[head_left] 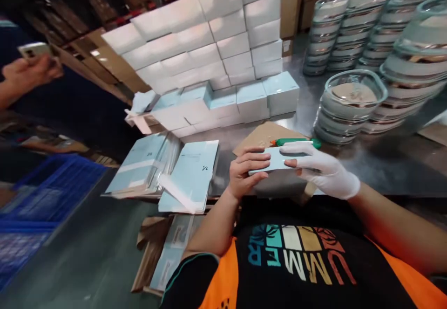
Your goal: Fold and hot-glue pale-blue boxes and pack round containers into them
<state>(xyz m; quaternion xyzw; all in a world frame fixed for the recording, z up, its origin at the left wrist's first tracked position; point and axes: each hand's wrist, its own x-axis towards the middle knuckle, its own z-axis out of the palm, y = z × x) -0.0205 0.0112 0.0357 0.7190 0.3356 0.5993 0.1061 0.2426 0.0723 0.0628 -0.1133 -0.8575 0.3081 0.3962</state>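
Observation:
Close in front of my body, a small light-blue carton [278,159] is held level between both hands. My left hand [247,169], bare, is closed around its left end, fingers over the top and thumb along the near side. On the opposite end, my right hand [326,169] grips it in a white glove with a fingertip uncovered. Just beyond the carton lies a green tool [291,141] with an orange tip, partly hidden by the right hand. It rests by a piece of brown cardboard [258,134] on the dark metal table [223,171].
White cartons [226,43] form a tall stacked wall at the back. Glass dishes [349,108] stand in stacks on the right. Flat light-blue carton sheets [190,174] lie at left, over an opened brown box [150,248]. Another person's hand [30,71] holds a phone; blue crates [52,192] sit below.

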